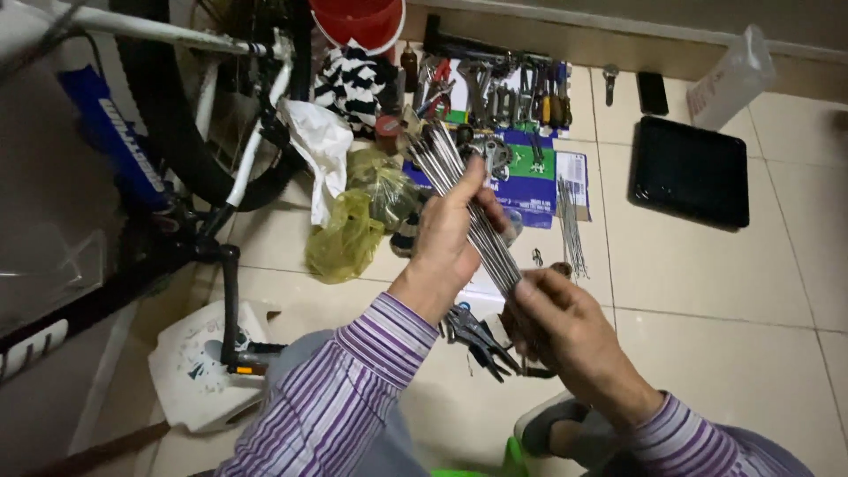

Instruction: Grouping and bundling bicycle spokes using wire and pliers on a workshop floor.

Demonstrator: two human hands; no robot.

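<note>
Both hands meet mid-frame over the floor point(707, 336): left hand point(446, 243) wraps the middle of a spoke bundle point(464, 199), right hand point(565, 331) pinches its near end. Pliers point(477, 336) lie right under them. Loose spokes point(570, 225) sit just right of the bundle, on a cardboard sheet point(539, 181). Tools point(495, 93) are lined up behind that, a tray point(692, 172) off to the right, and the bike point(203, 132) far left.

Silver spokes point(468, 208), purple-striped sleeves point(353, 371), black tray point(691, 172), yellow bag point(349, 234), red bucket point(358, 22).
</note>
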